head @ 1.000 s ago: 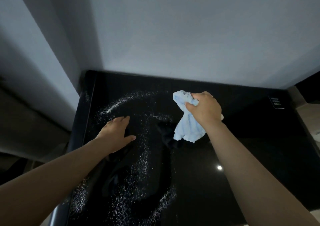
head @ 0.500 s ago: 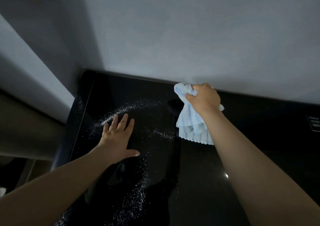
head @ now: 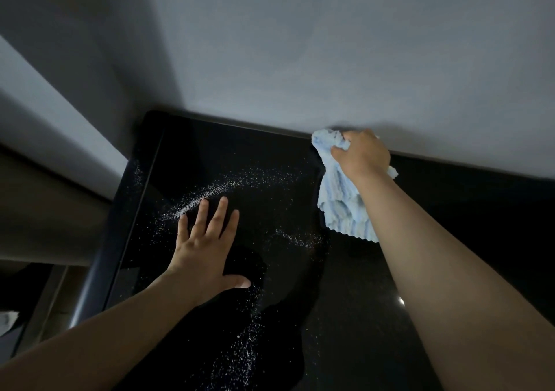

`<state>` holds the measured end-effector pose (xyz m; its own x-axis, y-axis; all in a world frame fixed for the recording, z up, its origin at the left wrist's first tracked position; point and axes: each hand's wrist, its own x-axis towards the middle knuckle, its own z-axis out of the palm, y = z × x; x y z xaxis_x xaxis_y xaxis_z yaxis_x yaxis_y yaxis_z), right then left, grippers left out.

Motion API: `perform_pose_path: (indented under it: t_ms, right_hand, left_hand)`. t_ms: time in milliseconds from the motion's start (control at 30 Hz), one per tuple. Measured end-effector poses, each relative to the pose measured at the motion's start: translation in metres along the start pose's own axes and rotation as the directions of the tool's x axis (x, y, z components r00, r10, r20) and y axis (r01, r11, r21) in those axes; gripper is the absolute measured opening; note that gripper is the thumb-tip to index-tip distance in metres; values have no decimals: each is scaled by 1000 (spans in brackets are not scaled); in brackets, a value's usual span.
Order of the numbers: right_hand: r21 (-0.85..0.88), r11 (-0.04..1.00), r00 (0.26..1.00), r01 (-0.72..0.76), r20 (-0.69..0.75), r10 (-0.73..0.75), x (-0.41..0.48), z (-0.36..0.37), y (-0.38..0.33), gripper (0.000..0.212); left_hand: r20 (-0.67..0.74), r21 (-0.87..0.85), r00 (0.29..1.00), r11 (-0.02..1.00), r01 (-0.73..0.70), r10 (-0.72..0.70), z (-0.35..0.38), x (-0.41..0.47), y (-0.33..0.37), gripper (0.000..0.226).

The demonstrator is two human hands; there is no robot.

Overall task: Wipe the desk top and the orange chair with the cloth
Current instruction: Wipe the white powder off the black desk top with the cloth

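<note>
The glossy black desk top (head: 450,240) fills the lower half of the view, with white powder (head: 216,192) strewn in arcs across its left part. My right hand (head: 360,155) grips a light blue ribbed cloth (head: 342,207) at the desk's far edge, close to the wall, and the cloth hangs down onto the surface. My left hand (head: 207,240) lies flat on the desk with fingers spread, just below the powder arc. The orange chair is out of view.
A grey wall (head: 330,60) rises directly behind the desk. The desk's rounded left edge (head: 99,270) drops to a dim floor area, where a small pale object (head: 7,321) lies at the far left. A light reflection (head: 401,300) glints on the desk.
My right hand has carried the cloth away from me to the desk's back edge by the wall. My left hand has spread its fingers flat on the desk.
</note>
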<state>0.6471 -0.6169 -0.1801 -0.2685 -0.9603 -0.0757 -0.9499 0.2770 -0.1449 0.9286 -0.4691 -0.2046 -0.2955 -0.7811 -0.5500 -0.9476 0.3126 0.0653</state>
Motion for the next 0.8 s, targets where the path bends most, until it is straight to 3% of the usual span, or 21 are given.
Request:
perform_pose_path:
  t_ms: [267, 800]
  right_hand:
    - [-152, 987, 997, 58, 58, -50, 9, 3, -7, 34]
    - [-198, 974, 990, 113, 101, -94, -42, 7, 0, 33]
  left_hand:
    - [25, 28, 1000, 1000, 1, -2, -3, 1, 1, 126]
    - [13, 7, 1000, 1000, -1, 0, -3, 0, 1, 126]
